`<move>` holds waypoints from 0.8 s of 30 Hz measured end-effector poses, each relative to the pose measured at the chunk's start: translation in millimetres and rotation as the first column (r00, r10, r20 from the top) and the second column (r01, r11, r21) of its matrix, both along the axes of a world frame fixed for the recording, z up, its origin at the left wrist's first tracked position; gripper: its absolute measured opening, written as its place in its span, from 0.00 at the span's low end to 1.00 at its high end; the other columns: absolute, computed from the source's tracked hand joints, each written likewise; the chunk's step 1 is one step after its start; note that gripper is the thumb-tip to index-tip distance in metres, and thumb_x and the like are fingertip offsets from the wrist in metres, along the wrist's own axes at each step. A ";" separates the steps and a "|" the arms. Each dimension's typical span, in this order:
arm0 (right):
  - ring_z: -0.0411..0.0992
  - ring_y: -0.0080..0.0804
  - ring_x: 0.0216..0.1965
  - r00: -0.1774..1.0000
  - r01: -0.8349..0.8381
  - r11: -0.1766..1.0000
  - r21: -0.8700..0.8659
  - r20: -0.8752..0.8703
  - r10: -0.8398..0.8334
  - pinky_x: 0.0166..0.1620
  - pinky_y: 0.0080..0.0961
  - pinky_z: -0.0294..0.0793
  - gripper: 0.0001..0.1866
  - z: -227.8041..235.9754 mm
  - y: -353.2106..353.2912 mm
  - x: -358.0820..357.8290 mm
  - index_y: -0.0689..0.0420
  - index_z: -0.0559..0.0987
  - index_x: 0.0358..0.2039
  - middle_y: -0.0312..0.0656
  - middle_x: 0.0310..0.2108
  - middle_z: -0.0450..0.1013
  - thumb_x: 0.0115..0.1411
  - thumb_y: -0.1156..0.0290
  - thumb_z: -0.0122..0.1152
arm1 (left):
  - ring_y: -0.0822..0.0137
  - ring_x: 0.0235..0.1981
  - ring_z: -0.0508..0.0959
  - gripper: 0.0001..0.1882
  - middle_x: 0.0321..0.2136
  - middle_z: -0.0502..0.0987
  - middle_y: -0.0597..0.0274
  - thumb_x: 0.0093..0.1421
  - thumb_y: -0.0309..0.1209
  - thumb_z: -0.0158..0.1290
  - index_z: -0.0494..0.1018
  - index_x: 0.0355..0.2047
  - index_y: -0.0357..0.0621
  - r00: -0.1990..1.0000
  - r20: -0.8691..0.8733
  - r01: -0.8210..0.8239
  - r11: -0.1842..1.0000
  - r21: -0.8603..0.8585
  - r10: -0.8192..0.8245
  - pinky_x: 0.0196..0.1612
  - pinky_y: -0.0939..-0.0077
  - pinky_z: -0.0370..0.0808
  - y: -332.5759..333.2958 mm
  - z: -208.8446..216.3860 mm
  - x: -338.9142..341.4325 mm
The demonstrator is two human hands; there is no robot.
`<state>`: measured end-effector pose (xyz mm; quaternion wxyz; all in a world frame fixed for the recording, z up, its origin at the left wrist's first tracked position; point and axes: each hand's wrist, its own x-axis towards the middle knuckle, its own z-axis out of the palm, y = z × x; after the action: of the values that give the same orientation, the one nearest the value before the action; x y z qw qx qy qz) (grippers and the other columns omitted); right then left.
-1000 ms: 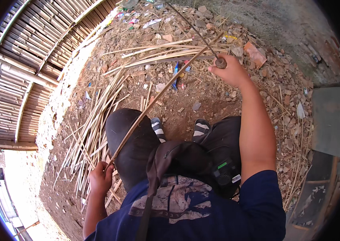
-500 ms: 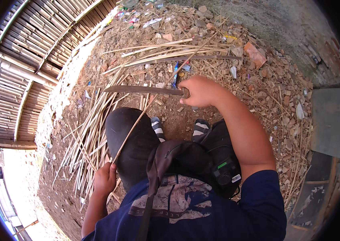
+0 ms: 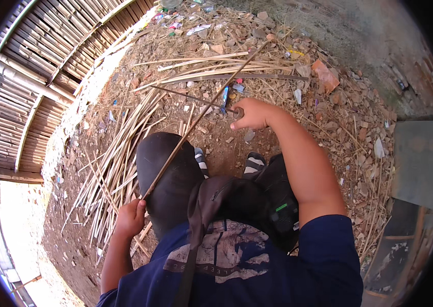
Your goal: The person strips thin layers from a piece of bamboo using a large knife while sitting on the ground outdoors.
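My left hand (image 3: 131,217), beside my left knee, is closed around the lower end of a long thin bamboo strip (image 3: 178,148). From there the strip slants up and away to the right, passing over my knee. My right hand (image 3: 255,113) grips the handle of a machete (image 3: 180,94). Its blade points left, seen nearly edge-on, and crosses the strip in this view. Whether blade and strip touch, I cannot tell. A pile of split bamboo strips (image 3: 119,163) lies on the ground left of my knee.
More strips (image 3: 211,68) lie on the ground beyond my feet, amid rubble and litter. A broken brick (image 3: 325,75) sits at the far right. A slatted bamboo panel (image 3: 37,82) stands at the upper left; a rough wall (image 3: 359,41) closes off the upper right.
The machete blade has turned from showing its flat side to nearly edge-on, its tip rising away from me. The strip in my left hand has also turned slightly, showing a darker side.
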<state>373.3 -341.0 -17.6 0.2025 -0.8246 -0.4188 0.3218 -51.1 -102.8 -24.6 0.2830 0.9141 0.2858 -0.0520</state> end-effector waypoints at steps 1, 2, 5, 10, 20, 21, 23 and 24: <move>0.77 0.50 0.49 0.999 -0.002 1.000 0.007 0.040 0.001 0.50 0.40 0.76 0.35 -1.6 -0.7 1.2 0.61 0.78 0.54 0.55 0.45 0.78 0.49 0.54 0.71 | 0.37 0.24 0.75 0.24 0.18 0.72 0.40 0.72 0.44 0.45 0.69 0.25 0.36 1.000 0.004 0.004 1.000 0.004 -0.004 0.28 0.49 0.68 -0.5 2.0 -0.2; 0.77 0.50 0.49 0.997 -0.012 1.000 0.019 0.072 0.010 0.50 0.40 0.76 0.34 -2.6 1.1 -4.5 0.61 0.78 0.54 0.55 0.45 0.78 0.50 0.54 0.71 | 0.36 0.24 0.75 0.24 0.18 0.72 0.40 0.72 0.44 0.45 0.69 0.25 0.36 1.000 -0.001 0.000 1.000 0.012 0.000 0.28 0.48 0.68 -0.4 3.0 -4.2; 0.78 0.49 0.47 0.986 -0.052 0.998 -0.018 0.159 0.055 0.49 0.40 0.76 0.31 7.0 1.7 -16.3 0.59 0.79 0.53 0.54 0.43 0.79 0.50 0.56 0.70 | 0.35 0.25 0.74 0.23 0.19 0.72 0.38 0.72 0.43 0.45 0.69 0.25 0.37 1.000 -0.014 -0.006 0.994 0.105 0.008 0.28 0.46 0.68 -9.0 2.0 -14.0; 0.79 0.49 0.40 0.991 0.135 0.991 0.016 0.006 -0.135 0.44 0.40 0.77 0.29 1.4 -20.1 15.7 0.61 0.79 0.50 0.53 0.37 0.80 0.51 0.58 0.70 | 0.33 0.24 0.74 0.24 0.19 0.72 0.38 0.70 0.45 0.47 0.68 0.24 0.37 0.999 0.026 -0.024 0.991 0.132 0.021 0.27 0.44 0.68 -11.4 -9.2 -4.8; 0.78 0.50 0.44 0.963 0.019 1.000 -0.011 0.268 -0.015 0.47 0.41 0.77 0.28 3.9 -24.4 -5.0 0.61 0.80 0.49 0.53 0.39 0.79 0.50 0.59 0.71 | 0.35 0.23 0.74 0.26 0.18 0.72 0.40 0.71 0.47 0.46 0.68 0.23 0.38 0.997 -0.031 0.075 0.976 0.206 -0.070 0.27 0.46 0.68 -4.4 18.4 1.8; 0.78 0.50 0.44 0.971 0.044 0.998 -0.035 0.238 -0.034 0.47 0.41 0.77 0.27 9.9 -26.3 -5.2 0.61 0.80 0.48 0.54 0.39 0.79 0.51 0.58 0.71 | 0.35 0.23 0.74 0.26 0.17 0.72 0.40 0.71 0.46 0.45 0.68 0.23 0.37 0.997 -0.013 0.075 0.977 0.202 -0.074 0.27 0.46 0.68 -4.4 18.1 1.4; 0.78 0.51 0.43 0.981 0.089 0.992 -0.087 0.179 -0.072 0.46 0.41 0.76 0.27 31.8 -30.8 -5.3 0.61 0.80 0.47 0.55 0.38 0.79 0.51 0.57 0.71 | 0.36 0.23 0.74 0.26 0.17 0.71 0.40 0.72 0.46 0.45 0.68 0.23 0.37 0.999 -0.010 0.044 0.989 0.140 -0.043 0.27 0.47 0.68 -3.7 14.1 -2.6; 0.78 0.51 0.41 0.982 0.107 0.992 -0.059 0.164 -0.096 0.46 0.41 0.76 0.26 38.7 -31.7 -7.2 0.62 0.81 0.46 0.55 0.36 0.79 0.51 0.57 0.71 | 0.36 0.23 0.74 0.26 0.17 0.71 0.41 0.72 0.46 0.44 0.68 0.23 0.37 0.999 -0.015 0.033 0.994 0.103 -0.032 0.27 0.47 0.68 -3.9 10.9 -4.7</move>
<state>366.1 -372.8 21.0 0.1565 -0.8746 -0.3799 0.2575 -55.8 -106.6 -13.8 0.2326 0.9316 0.2752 -0.0480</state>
